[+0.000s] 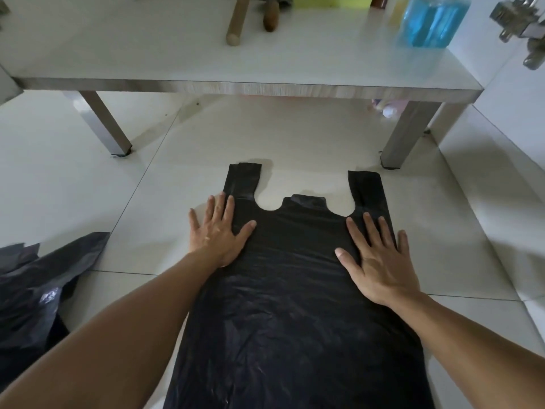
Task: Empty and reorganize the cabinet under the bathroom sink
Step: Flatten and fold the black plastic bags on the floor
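A black plastic bag (295, 290) lies spread flat on the pale tiled floor, its two handles pointing away from me toward the cabinet. My left hand (219, 231) presses flat on the bag's upper left corner, fingers straight and partly over the floor. My right hand (379, 258) lies flat on the upper right part of the bag, fingers spread. Neither hand grips anything.
A heap of crumpled black bags (38, 284) lies at the left. Ahead stands a low white shelf on metal legs (265, 60), carrying two wooden handles (236, 22), a bottle of blue liquid (433, 22) and a metal hinge (519, 28) at right.
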Available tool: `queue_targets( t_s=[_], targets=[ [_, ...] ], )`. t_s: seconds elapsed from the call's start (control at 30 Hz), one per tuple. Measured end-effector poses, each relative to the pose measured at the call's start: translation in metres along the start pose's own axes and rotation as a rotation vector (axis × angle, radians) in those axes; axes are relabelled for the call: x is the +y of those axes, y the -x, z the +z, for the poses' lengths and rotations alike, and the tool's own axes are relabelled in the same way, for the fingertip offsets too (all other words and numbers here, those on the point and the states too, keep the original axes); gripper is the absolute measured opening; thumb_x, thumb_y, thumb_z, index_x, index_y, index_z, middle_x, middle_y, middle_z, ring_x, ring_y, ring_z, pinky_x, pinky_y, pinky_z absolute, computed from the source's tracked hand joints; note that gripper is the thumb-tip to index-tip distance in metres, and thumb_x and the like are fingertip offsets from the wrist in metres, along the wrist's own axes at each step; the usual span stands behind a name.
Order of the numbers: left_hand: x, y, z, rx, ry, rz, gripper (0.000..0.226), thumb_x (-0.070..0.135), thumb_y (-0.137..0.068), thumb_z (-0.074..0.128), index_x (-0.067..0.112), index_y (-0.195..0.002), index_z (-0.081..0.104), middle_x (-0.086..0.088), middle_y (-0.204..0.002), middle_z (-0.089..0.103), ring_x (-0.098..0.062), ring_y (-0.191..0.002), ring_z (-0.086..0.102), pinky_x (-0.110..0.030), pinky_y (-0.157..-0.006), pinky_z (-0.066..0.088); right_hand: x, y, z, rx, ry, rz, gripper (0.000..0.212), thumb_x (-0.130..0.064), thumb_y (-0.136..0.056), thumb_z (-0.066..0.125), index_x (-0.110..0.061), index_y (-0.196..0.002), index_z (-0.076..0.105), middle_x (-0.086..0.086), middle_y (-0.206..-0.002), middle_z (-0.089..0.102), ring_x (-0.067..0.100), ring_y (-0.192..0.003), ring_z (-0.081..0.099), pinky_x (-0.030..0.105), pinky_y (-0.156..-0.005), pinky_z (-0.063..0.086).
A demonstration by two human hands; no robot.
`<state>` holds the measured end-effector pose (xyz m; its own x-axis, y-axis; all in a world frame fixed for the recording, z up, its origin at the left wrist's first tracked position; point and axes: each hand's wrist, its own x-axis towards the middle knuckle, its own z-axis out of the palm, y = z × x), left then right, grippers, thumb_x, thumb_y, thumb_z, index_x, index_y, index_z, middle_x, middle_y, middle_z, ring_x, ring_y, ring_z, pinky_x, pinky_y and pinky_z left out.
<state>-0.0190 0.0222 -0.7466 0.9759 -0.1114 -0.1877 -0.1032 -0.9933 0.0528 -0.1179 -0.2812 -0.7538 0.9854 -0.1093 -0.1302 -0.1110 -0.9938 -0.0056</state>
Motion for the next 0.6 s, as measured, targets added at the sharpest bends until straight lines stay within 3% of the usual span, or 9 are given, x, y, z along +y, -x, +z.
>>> queue_targets(
  t_s=[0.13, 0.27, 0.43, 0.6],
  targets=[
    [0.005, 0.001, -0.006, -0.021, 0.020, -0.021, 0.086, 0.073, -0.089, 0.010, 0.020, -0.154, -0.010, -0.002, -0.162, -0.014, -0.022, -0.148, -0.015, -0.056, -0.118, -0.005, 0.000, 0.001, -0.002, -0.021, -0.008, 0.004, 0.077, -0.075, -0.087, -0.005, -0.039, -0.154, -0.011, -0.002, -0.164, -0.013, 0.024, -0.151, -0.014, 0.054, -0.121, -0.003],
    [0.020, 0.013, -0.014, 0.059, 0.145, -0.086, 0.082, 0.064, -0.095, 0.024, 0.014, -0.154, -0.002, -0.012, -0.162, -0.008, -0.030, -0.149, -0.006, -0.052, -0.120, 0.002, 0.001, 0.001, -0.004, -0.051, -0.012, 0.002, 0.081, -0.076, -0.084, -0.007, -0.037, -0.154, -0.013, -0.003, -0.164, -0.016, 0.023, -0.150, -0.016, 0.054, -0.120, -0.005],
    [0.029, 0.039, -0.017, 0.032, 0.176, -0.116, 0.085, 0.065, -0.093, 0.034, 0.015, -0.154, 0.002, -0.014, -0.162, -0.007, -0.033, -0.149, -0.003, -0.054, -0.119, 0.005, 0.005, -0.004, -0.022, -0.157, -0.211, 0.045, 0.075, -0.066, -0.097, 0.012, -0.026, -0.156, -0.011, -0.004, -0.163, -0.020, 0.019, -0.149, -0.021, 0.054, -0.119, -0.011],
    [0.016, 0.057, -0.010, -0.052, 0.107, -0.092, 0.084, 0.069, -0.091, 0.032, 0.022, -0.154, 0.003, -0.013, -0.161, -0.010, -0.034, -0.148, -0.005, -0.056, -0.118, 0.005, 0.009, 0.014, -0.030, -0.176, -0.089, 0.017, 0.071, -0.064, -0.098, 0.013, -0.030, -0.157, -0.006, -0.003, -0.163, -0.021, 0.025, -0.149, -0.020, 0.057, -0.118, -0.010]
  ],
)
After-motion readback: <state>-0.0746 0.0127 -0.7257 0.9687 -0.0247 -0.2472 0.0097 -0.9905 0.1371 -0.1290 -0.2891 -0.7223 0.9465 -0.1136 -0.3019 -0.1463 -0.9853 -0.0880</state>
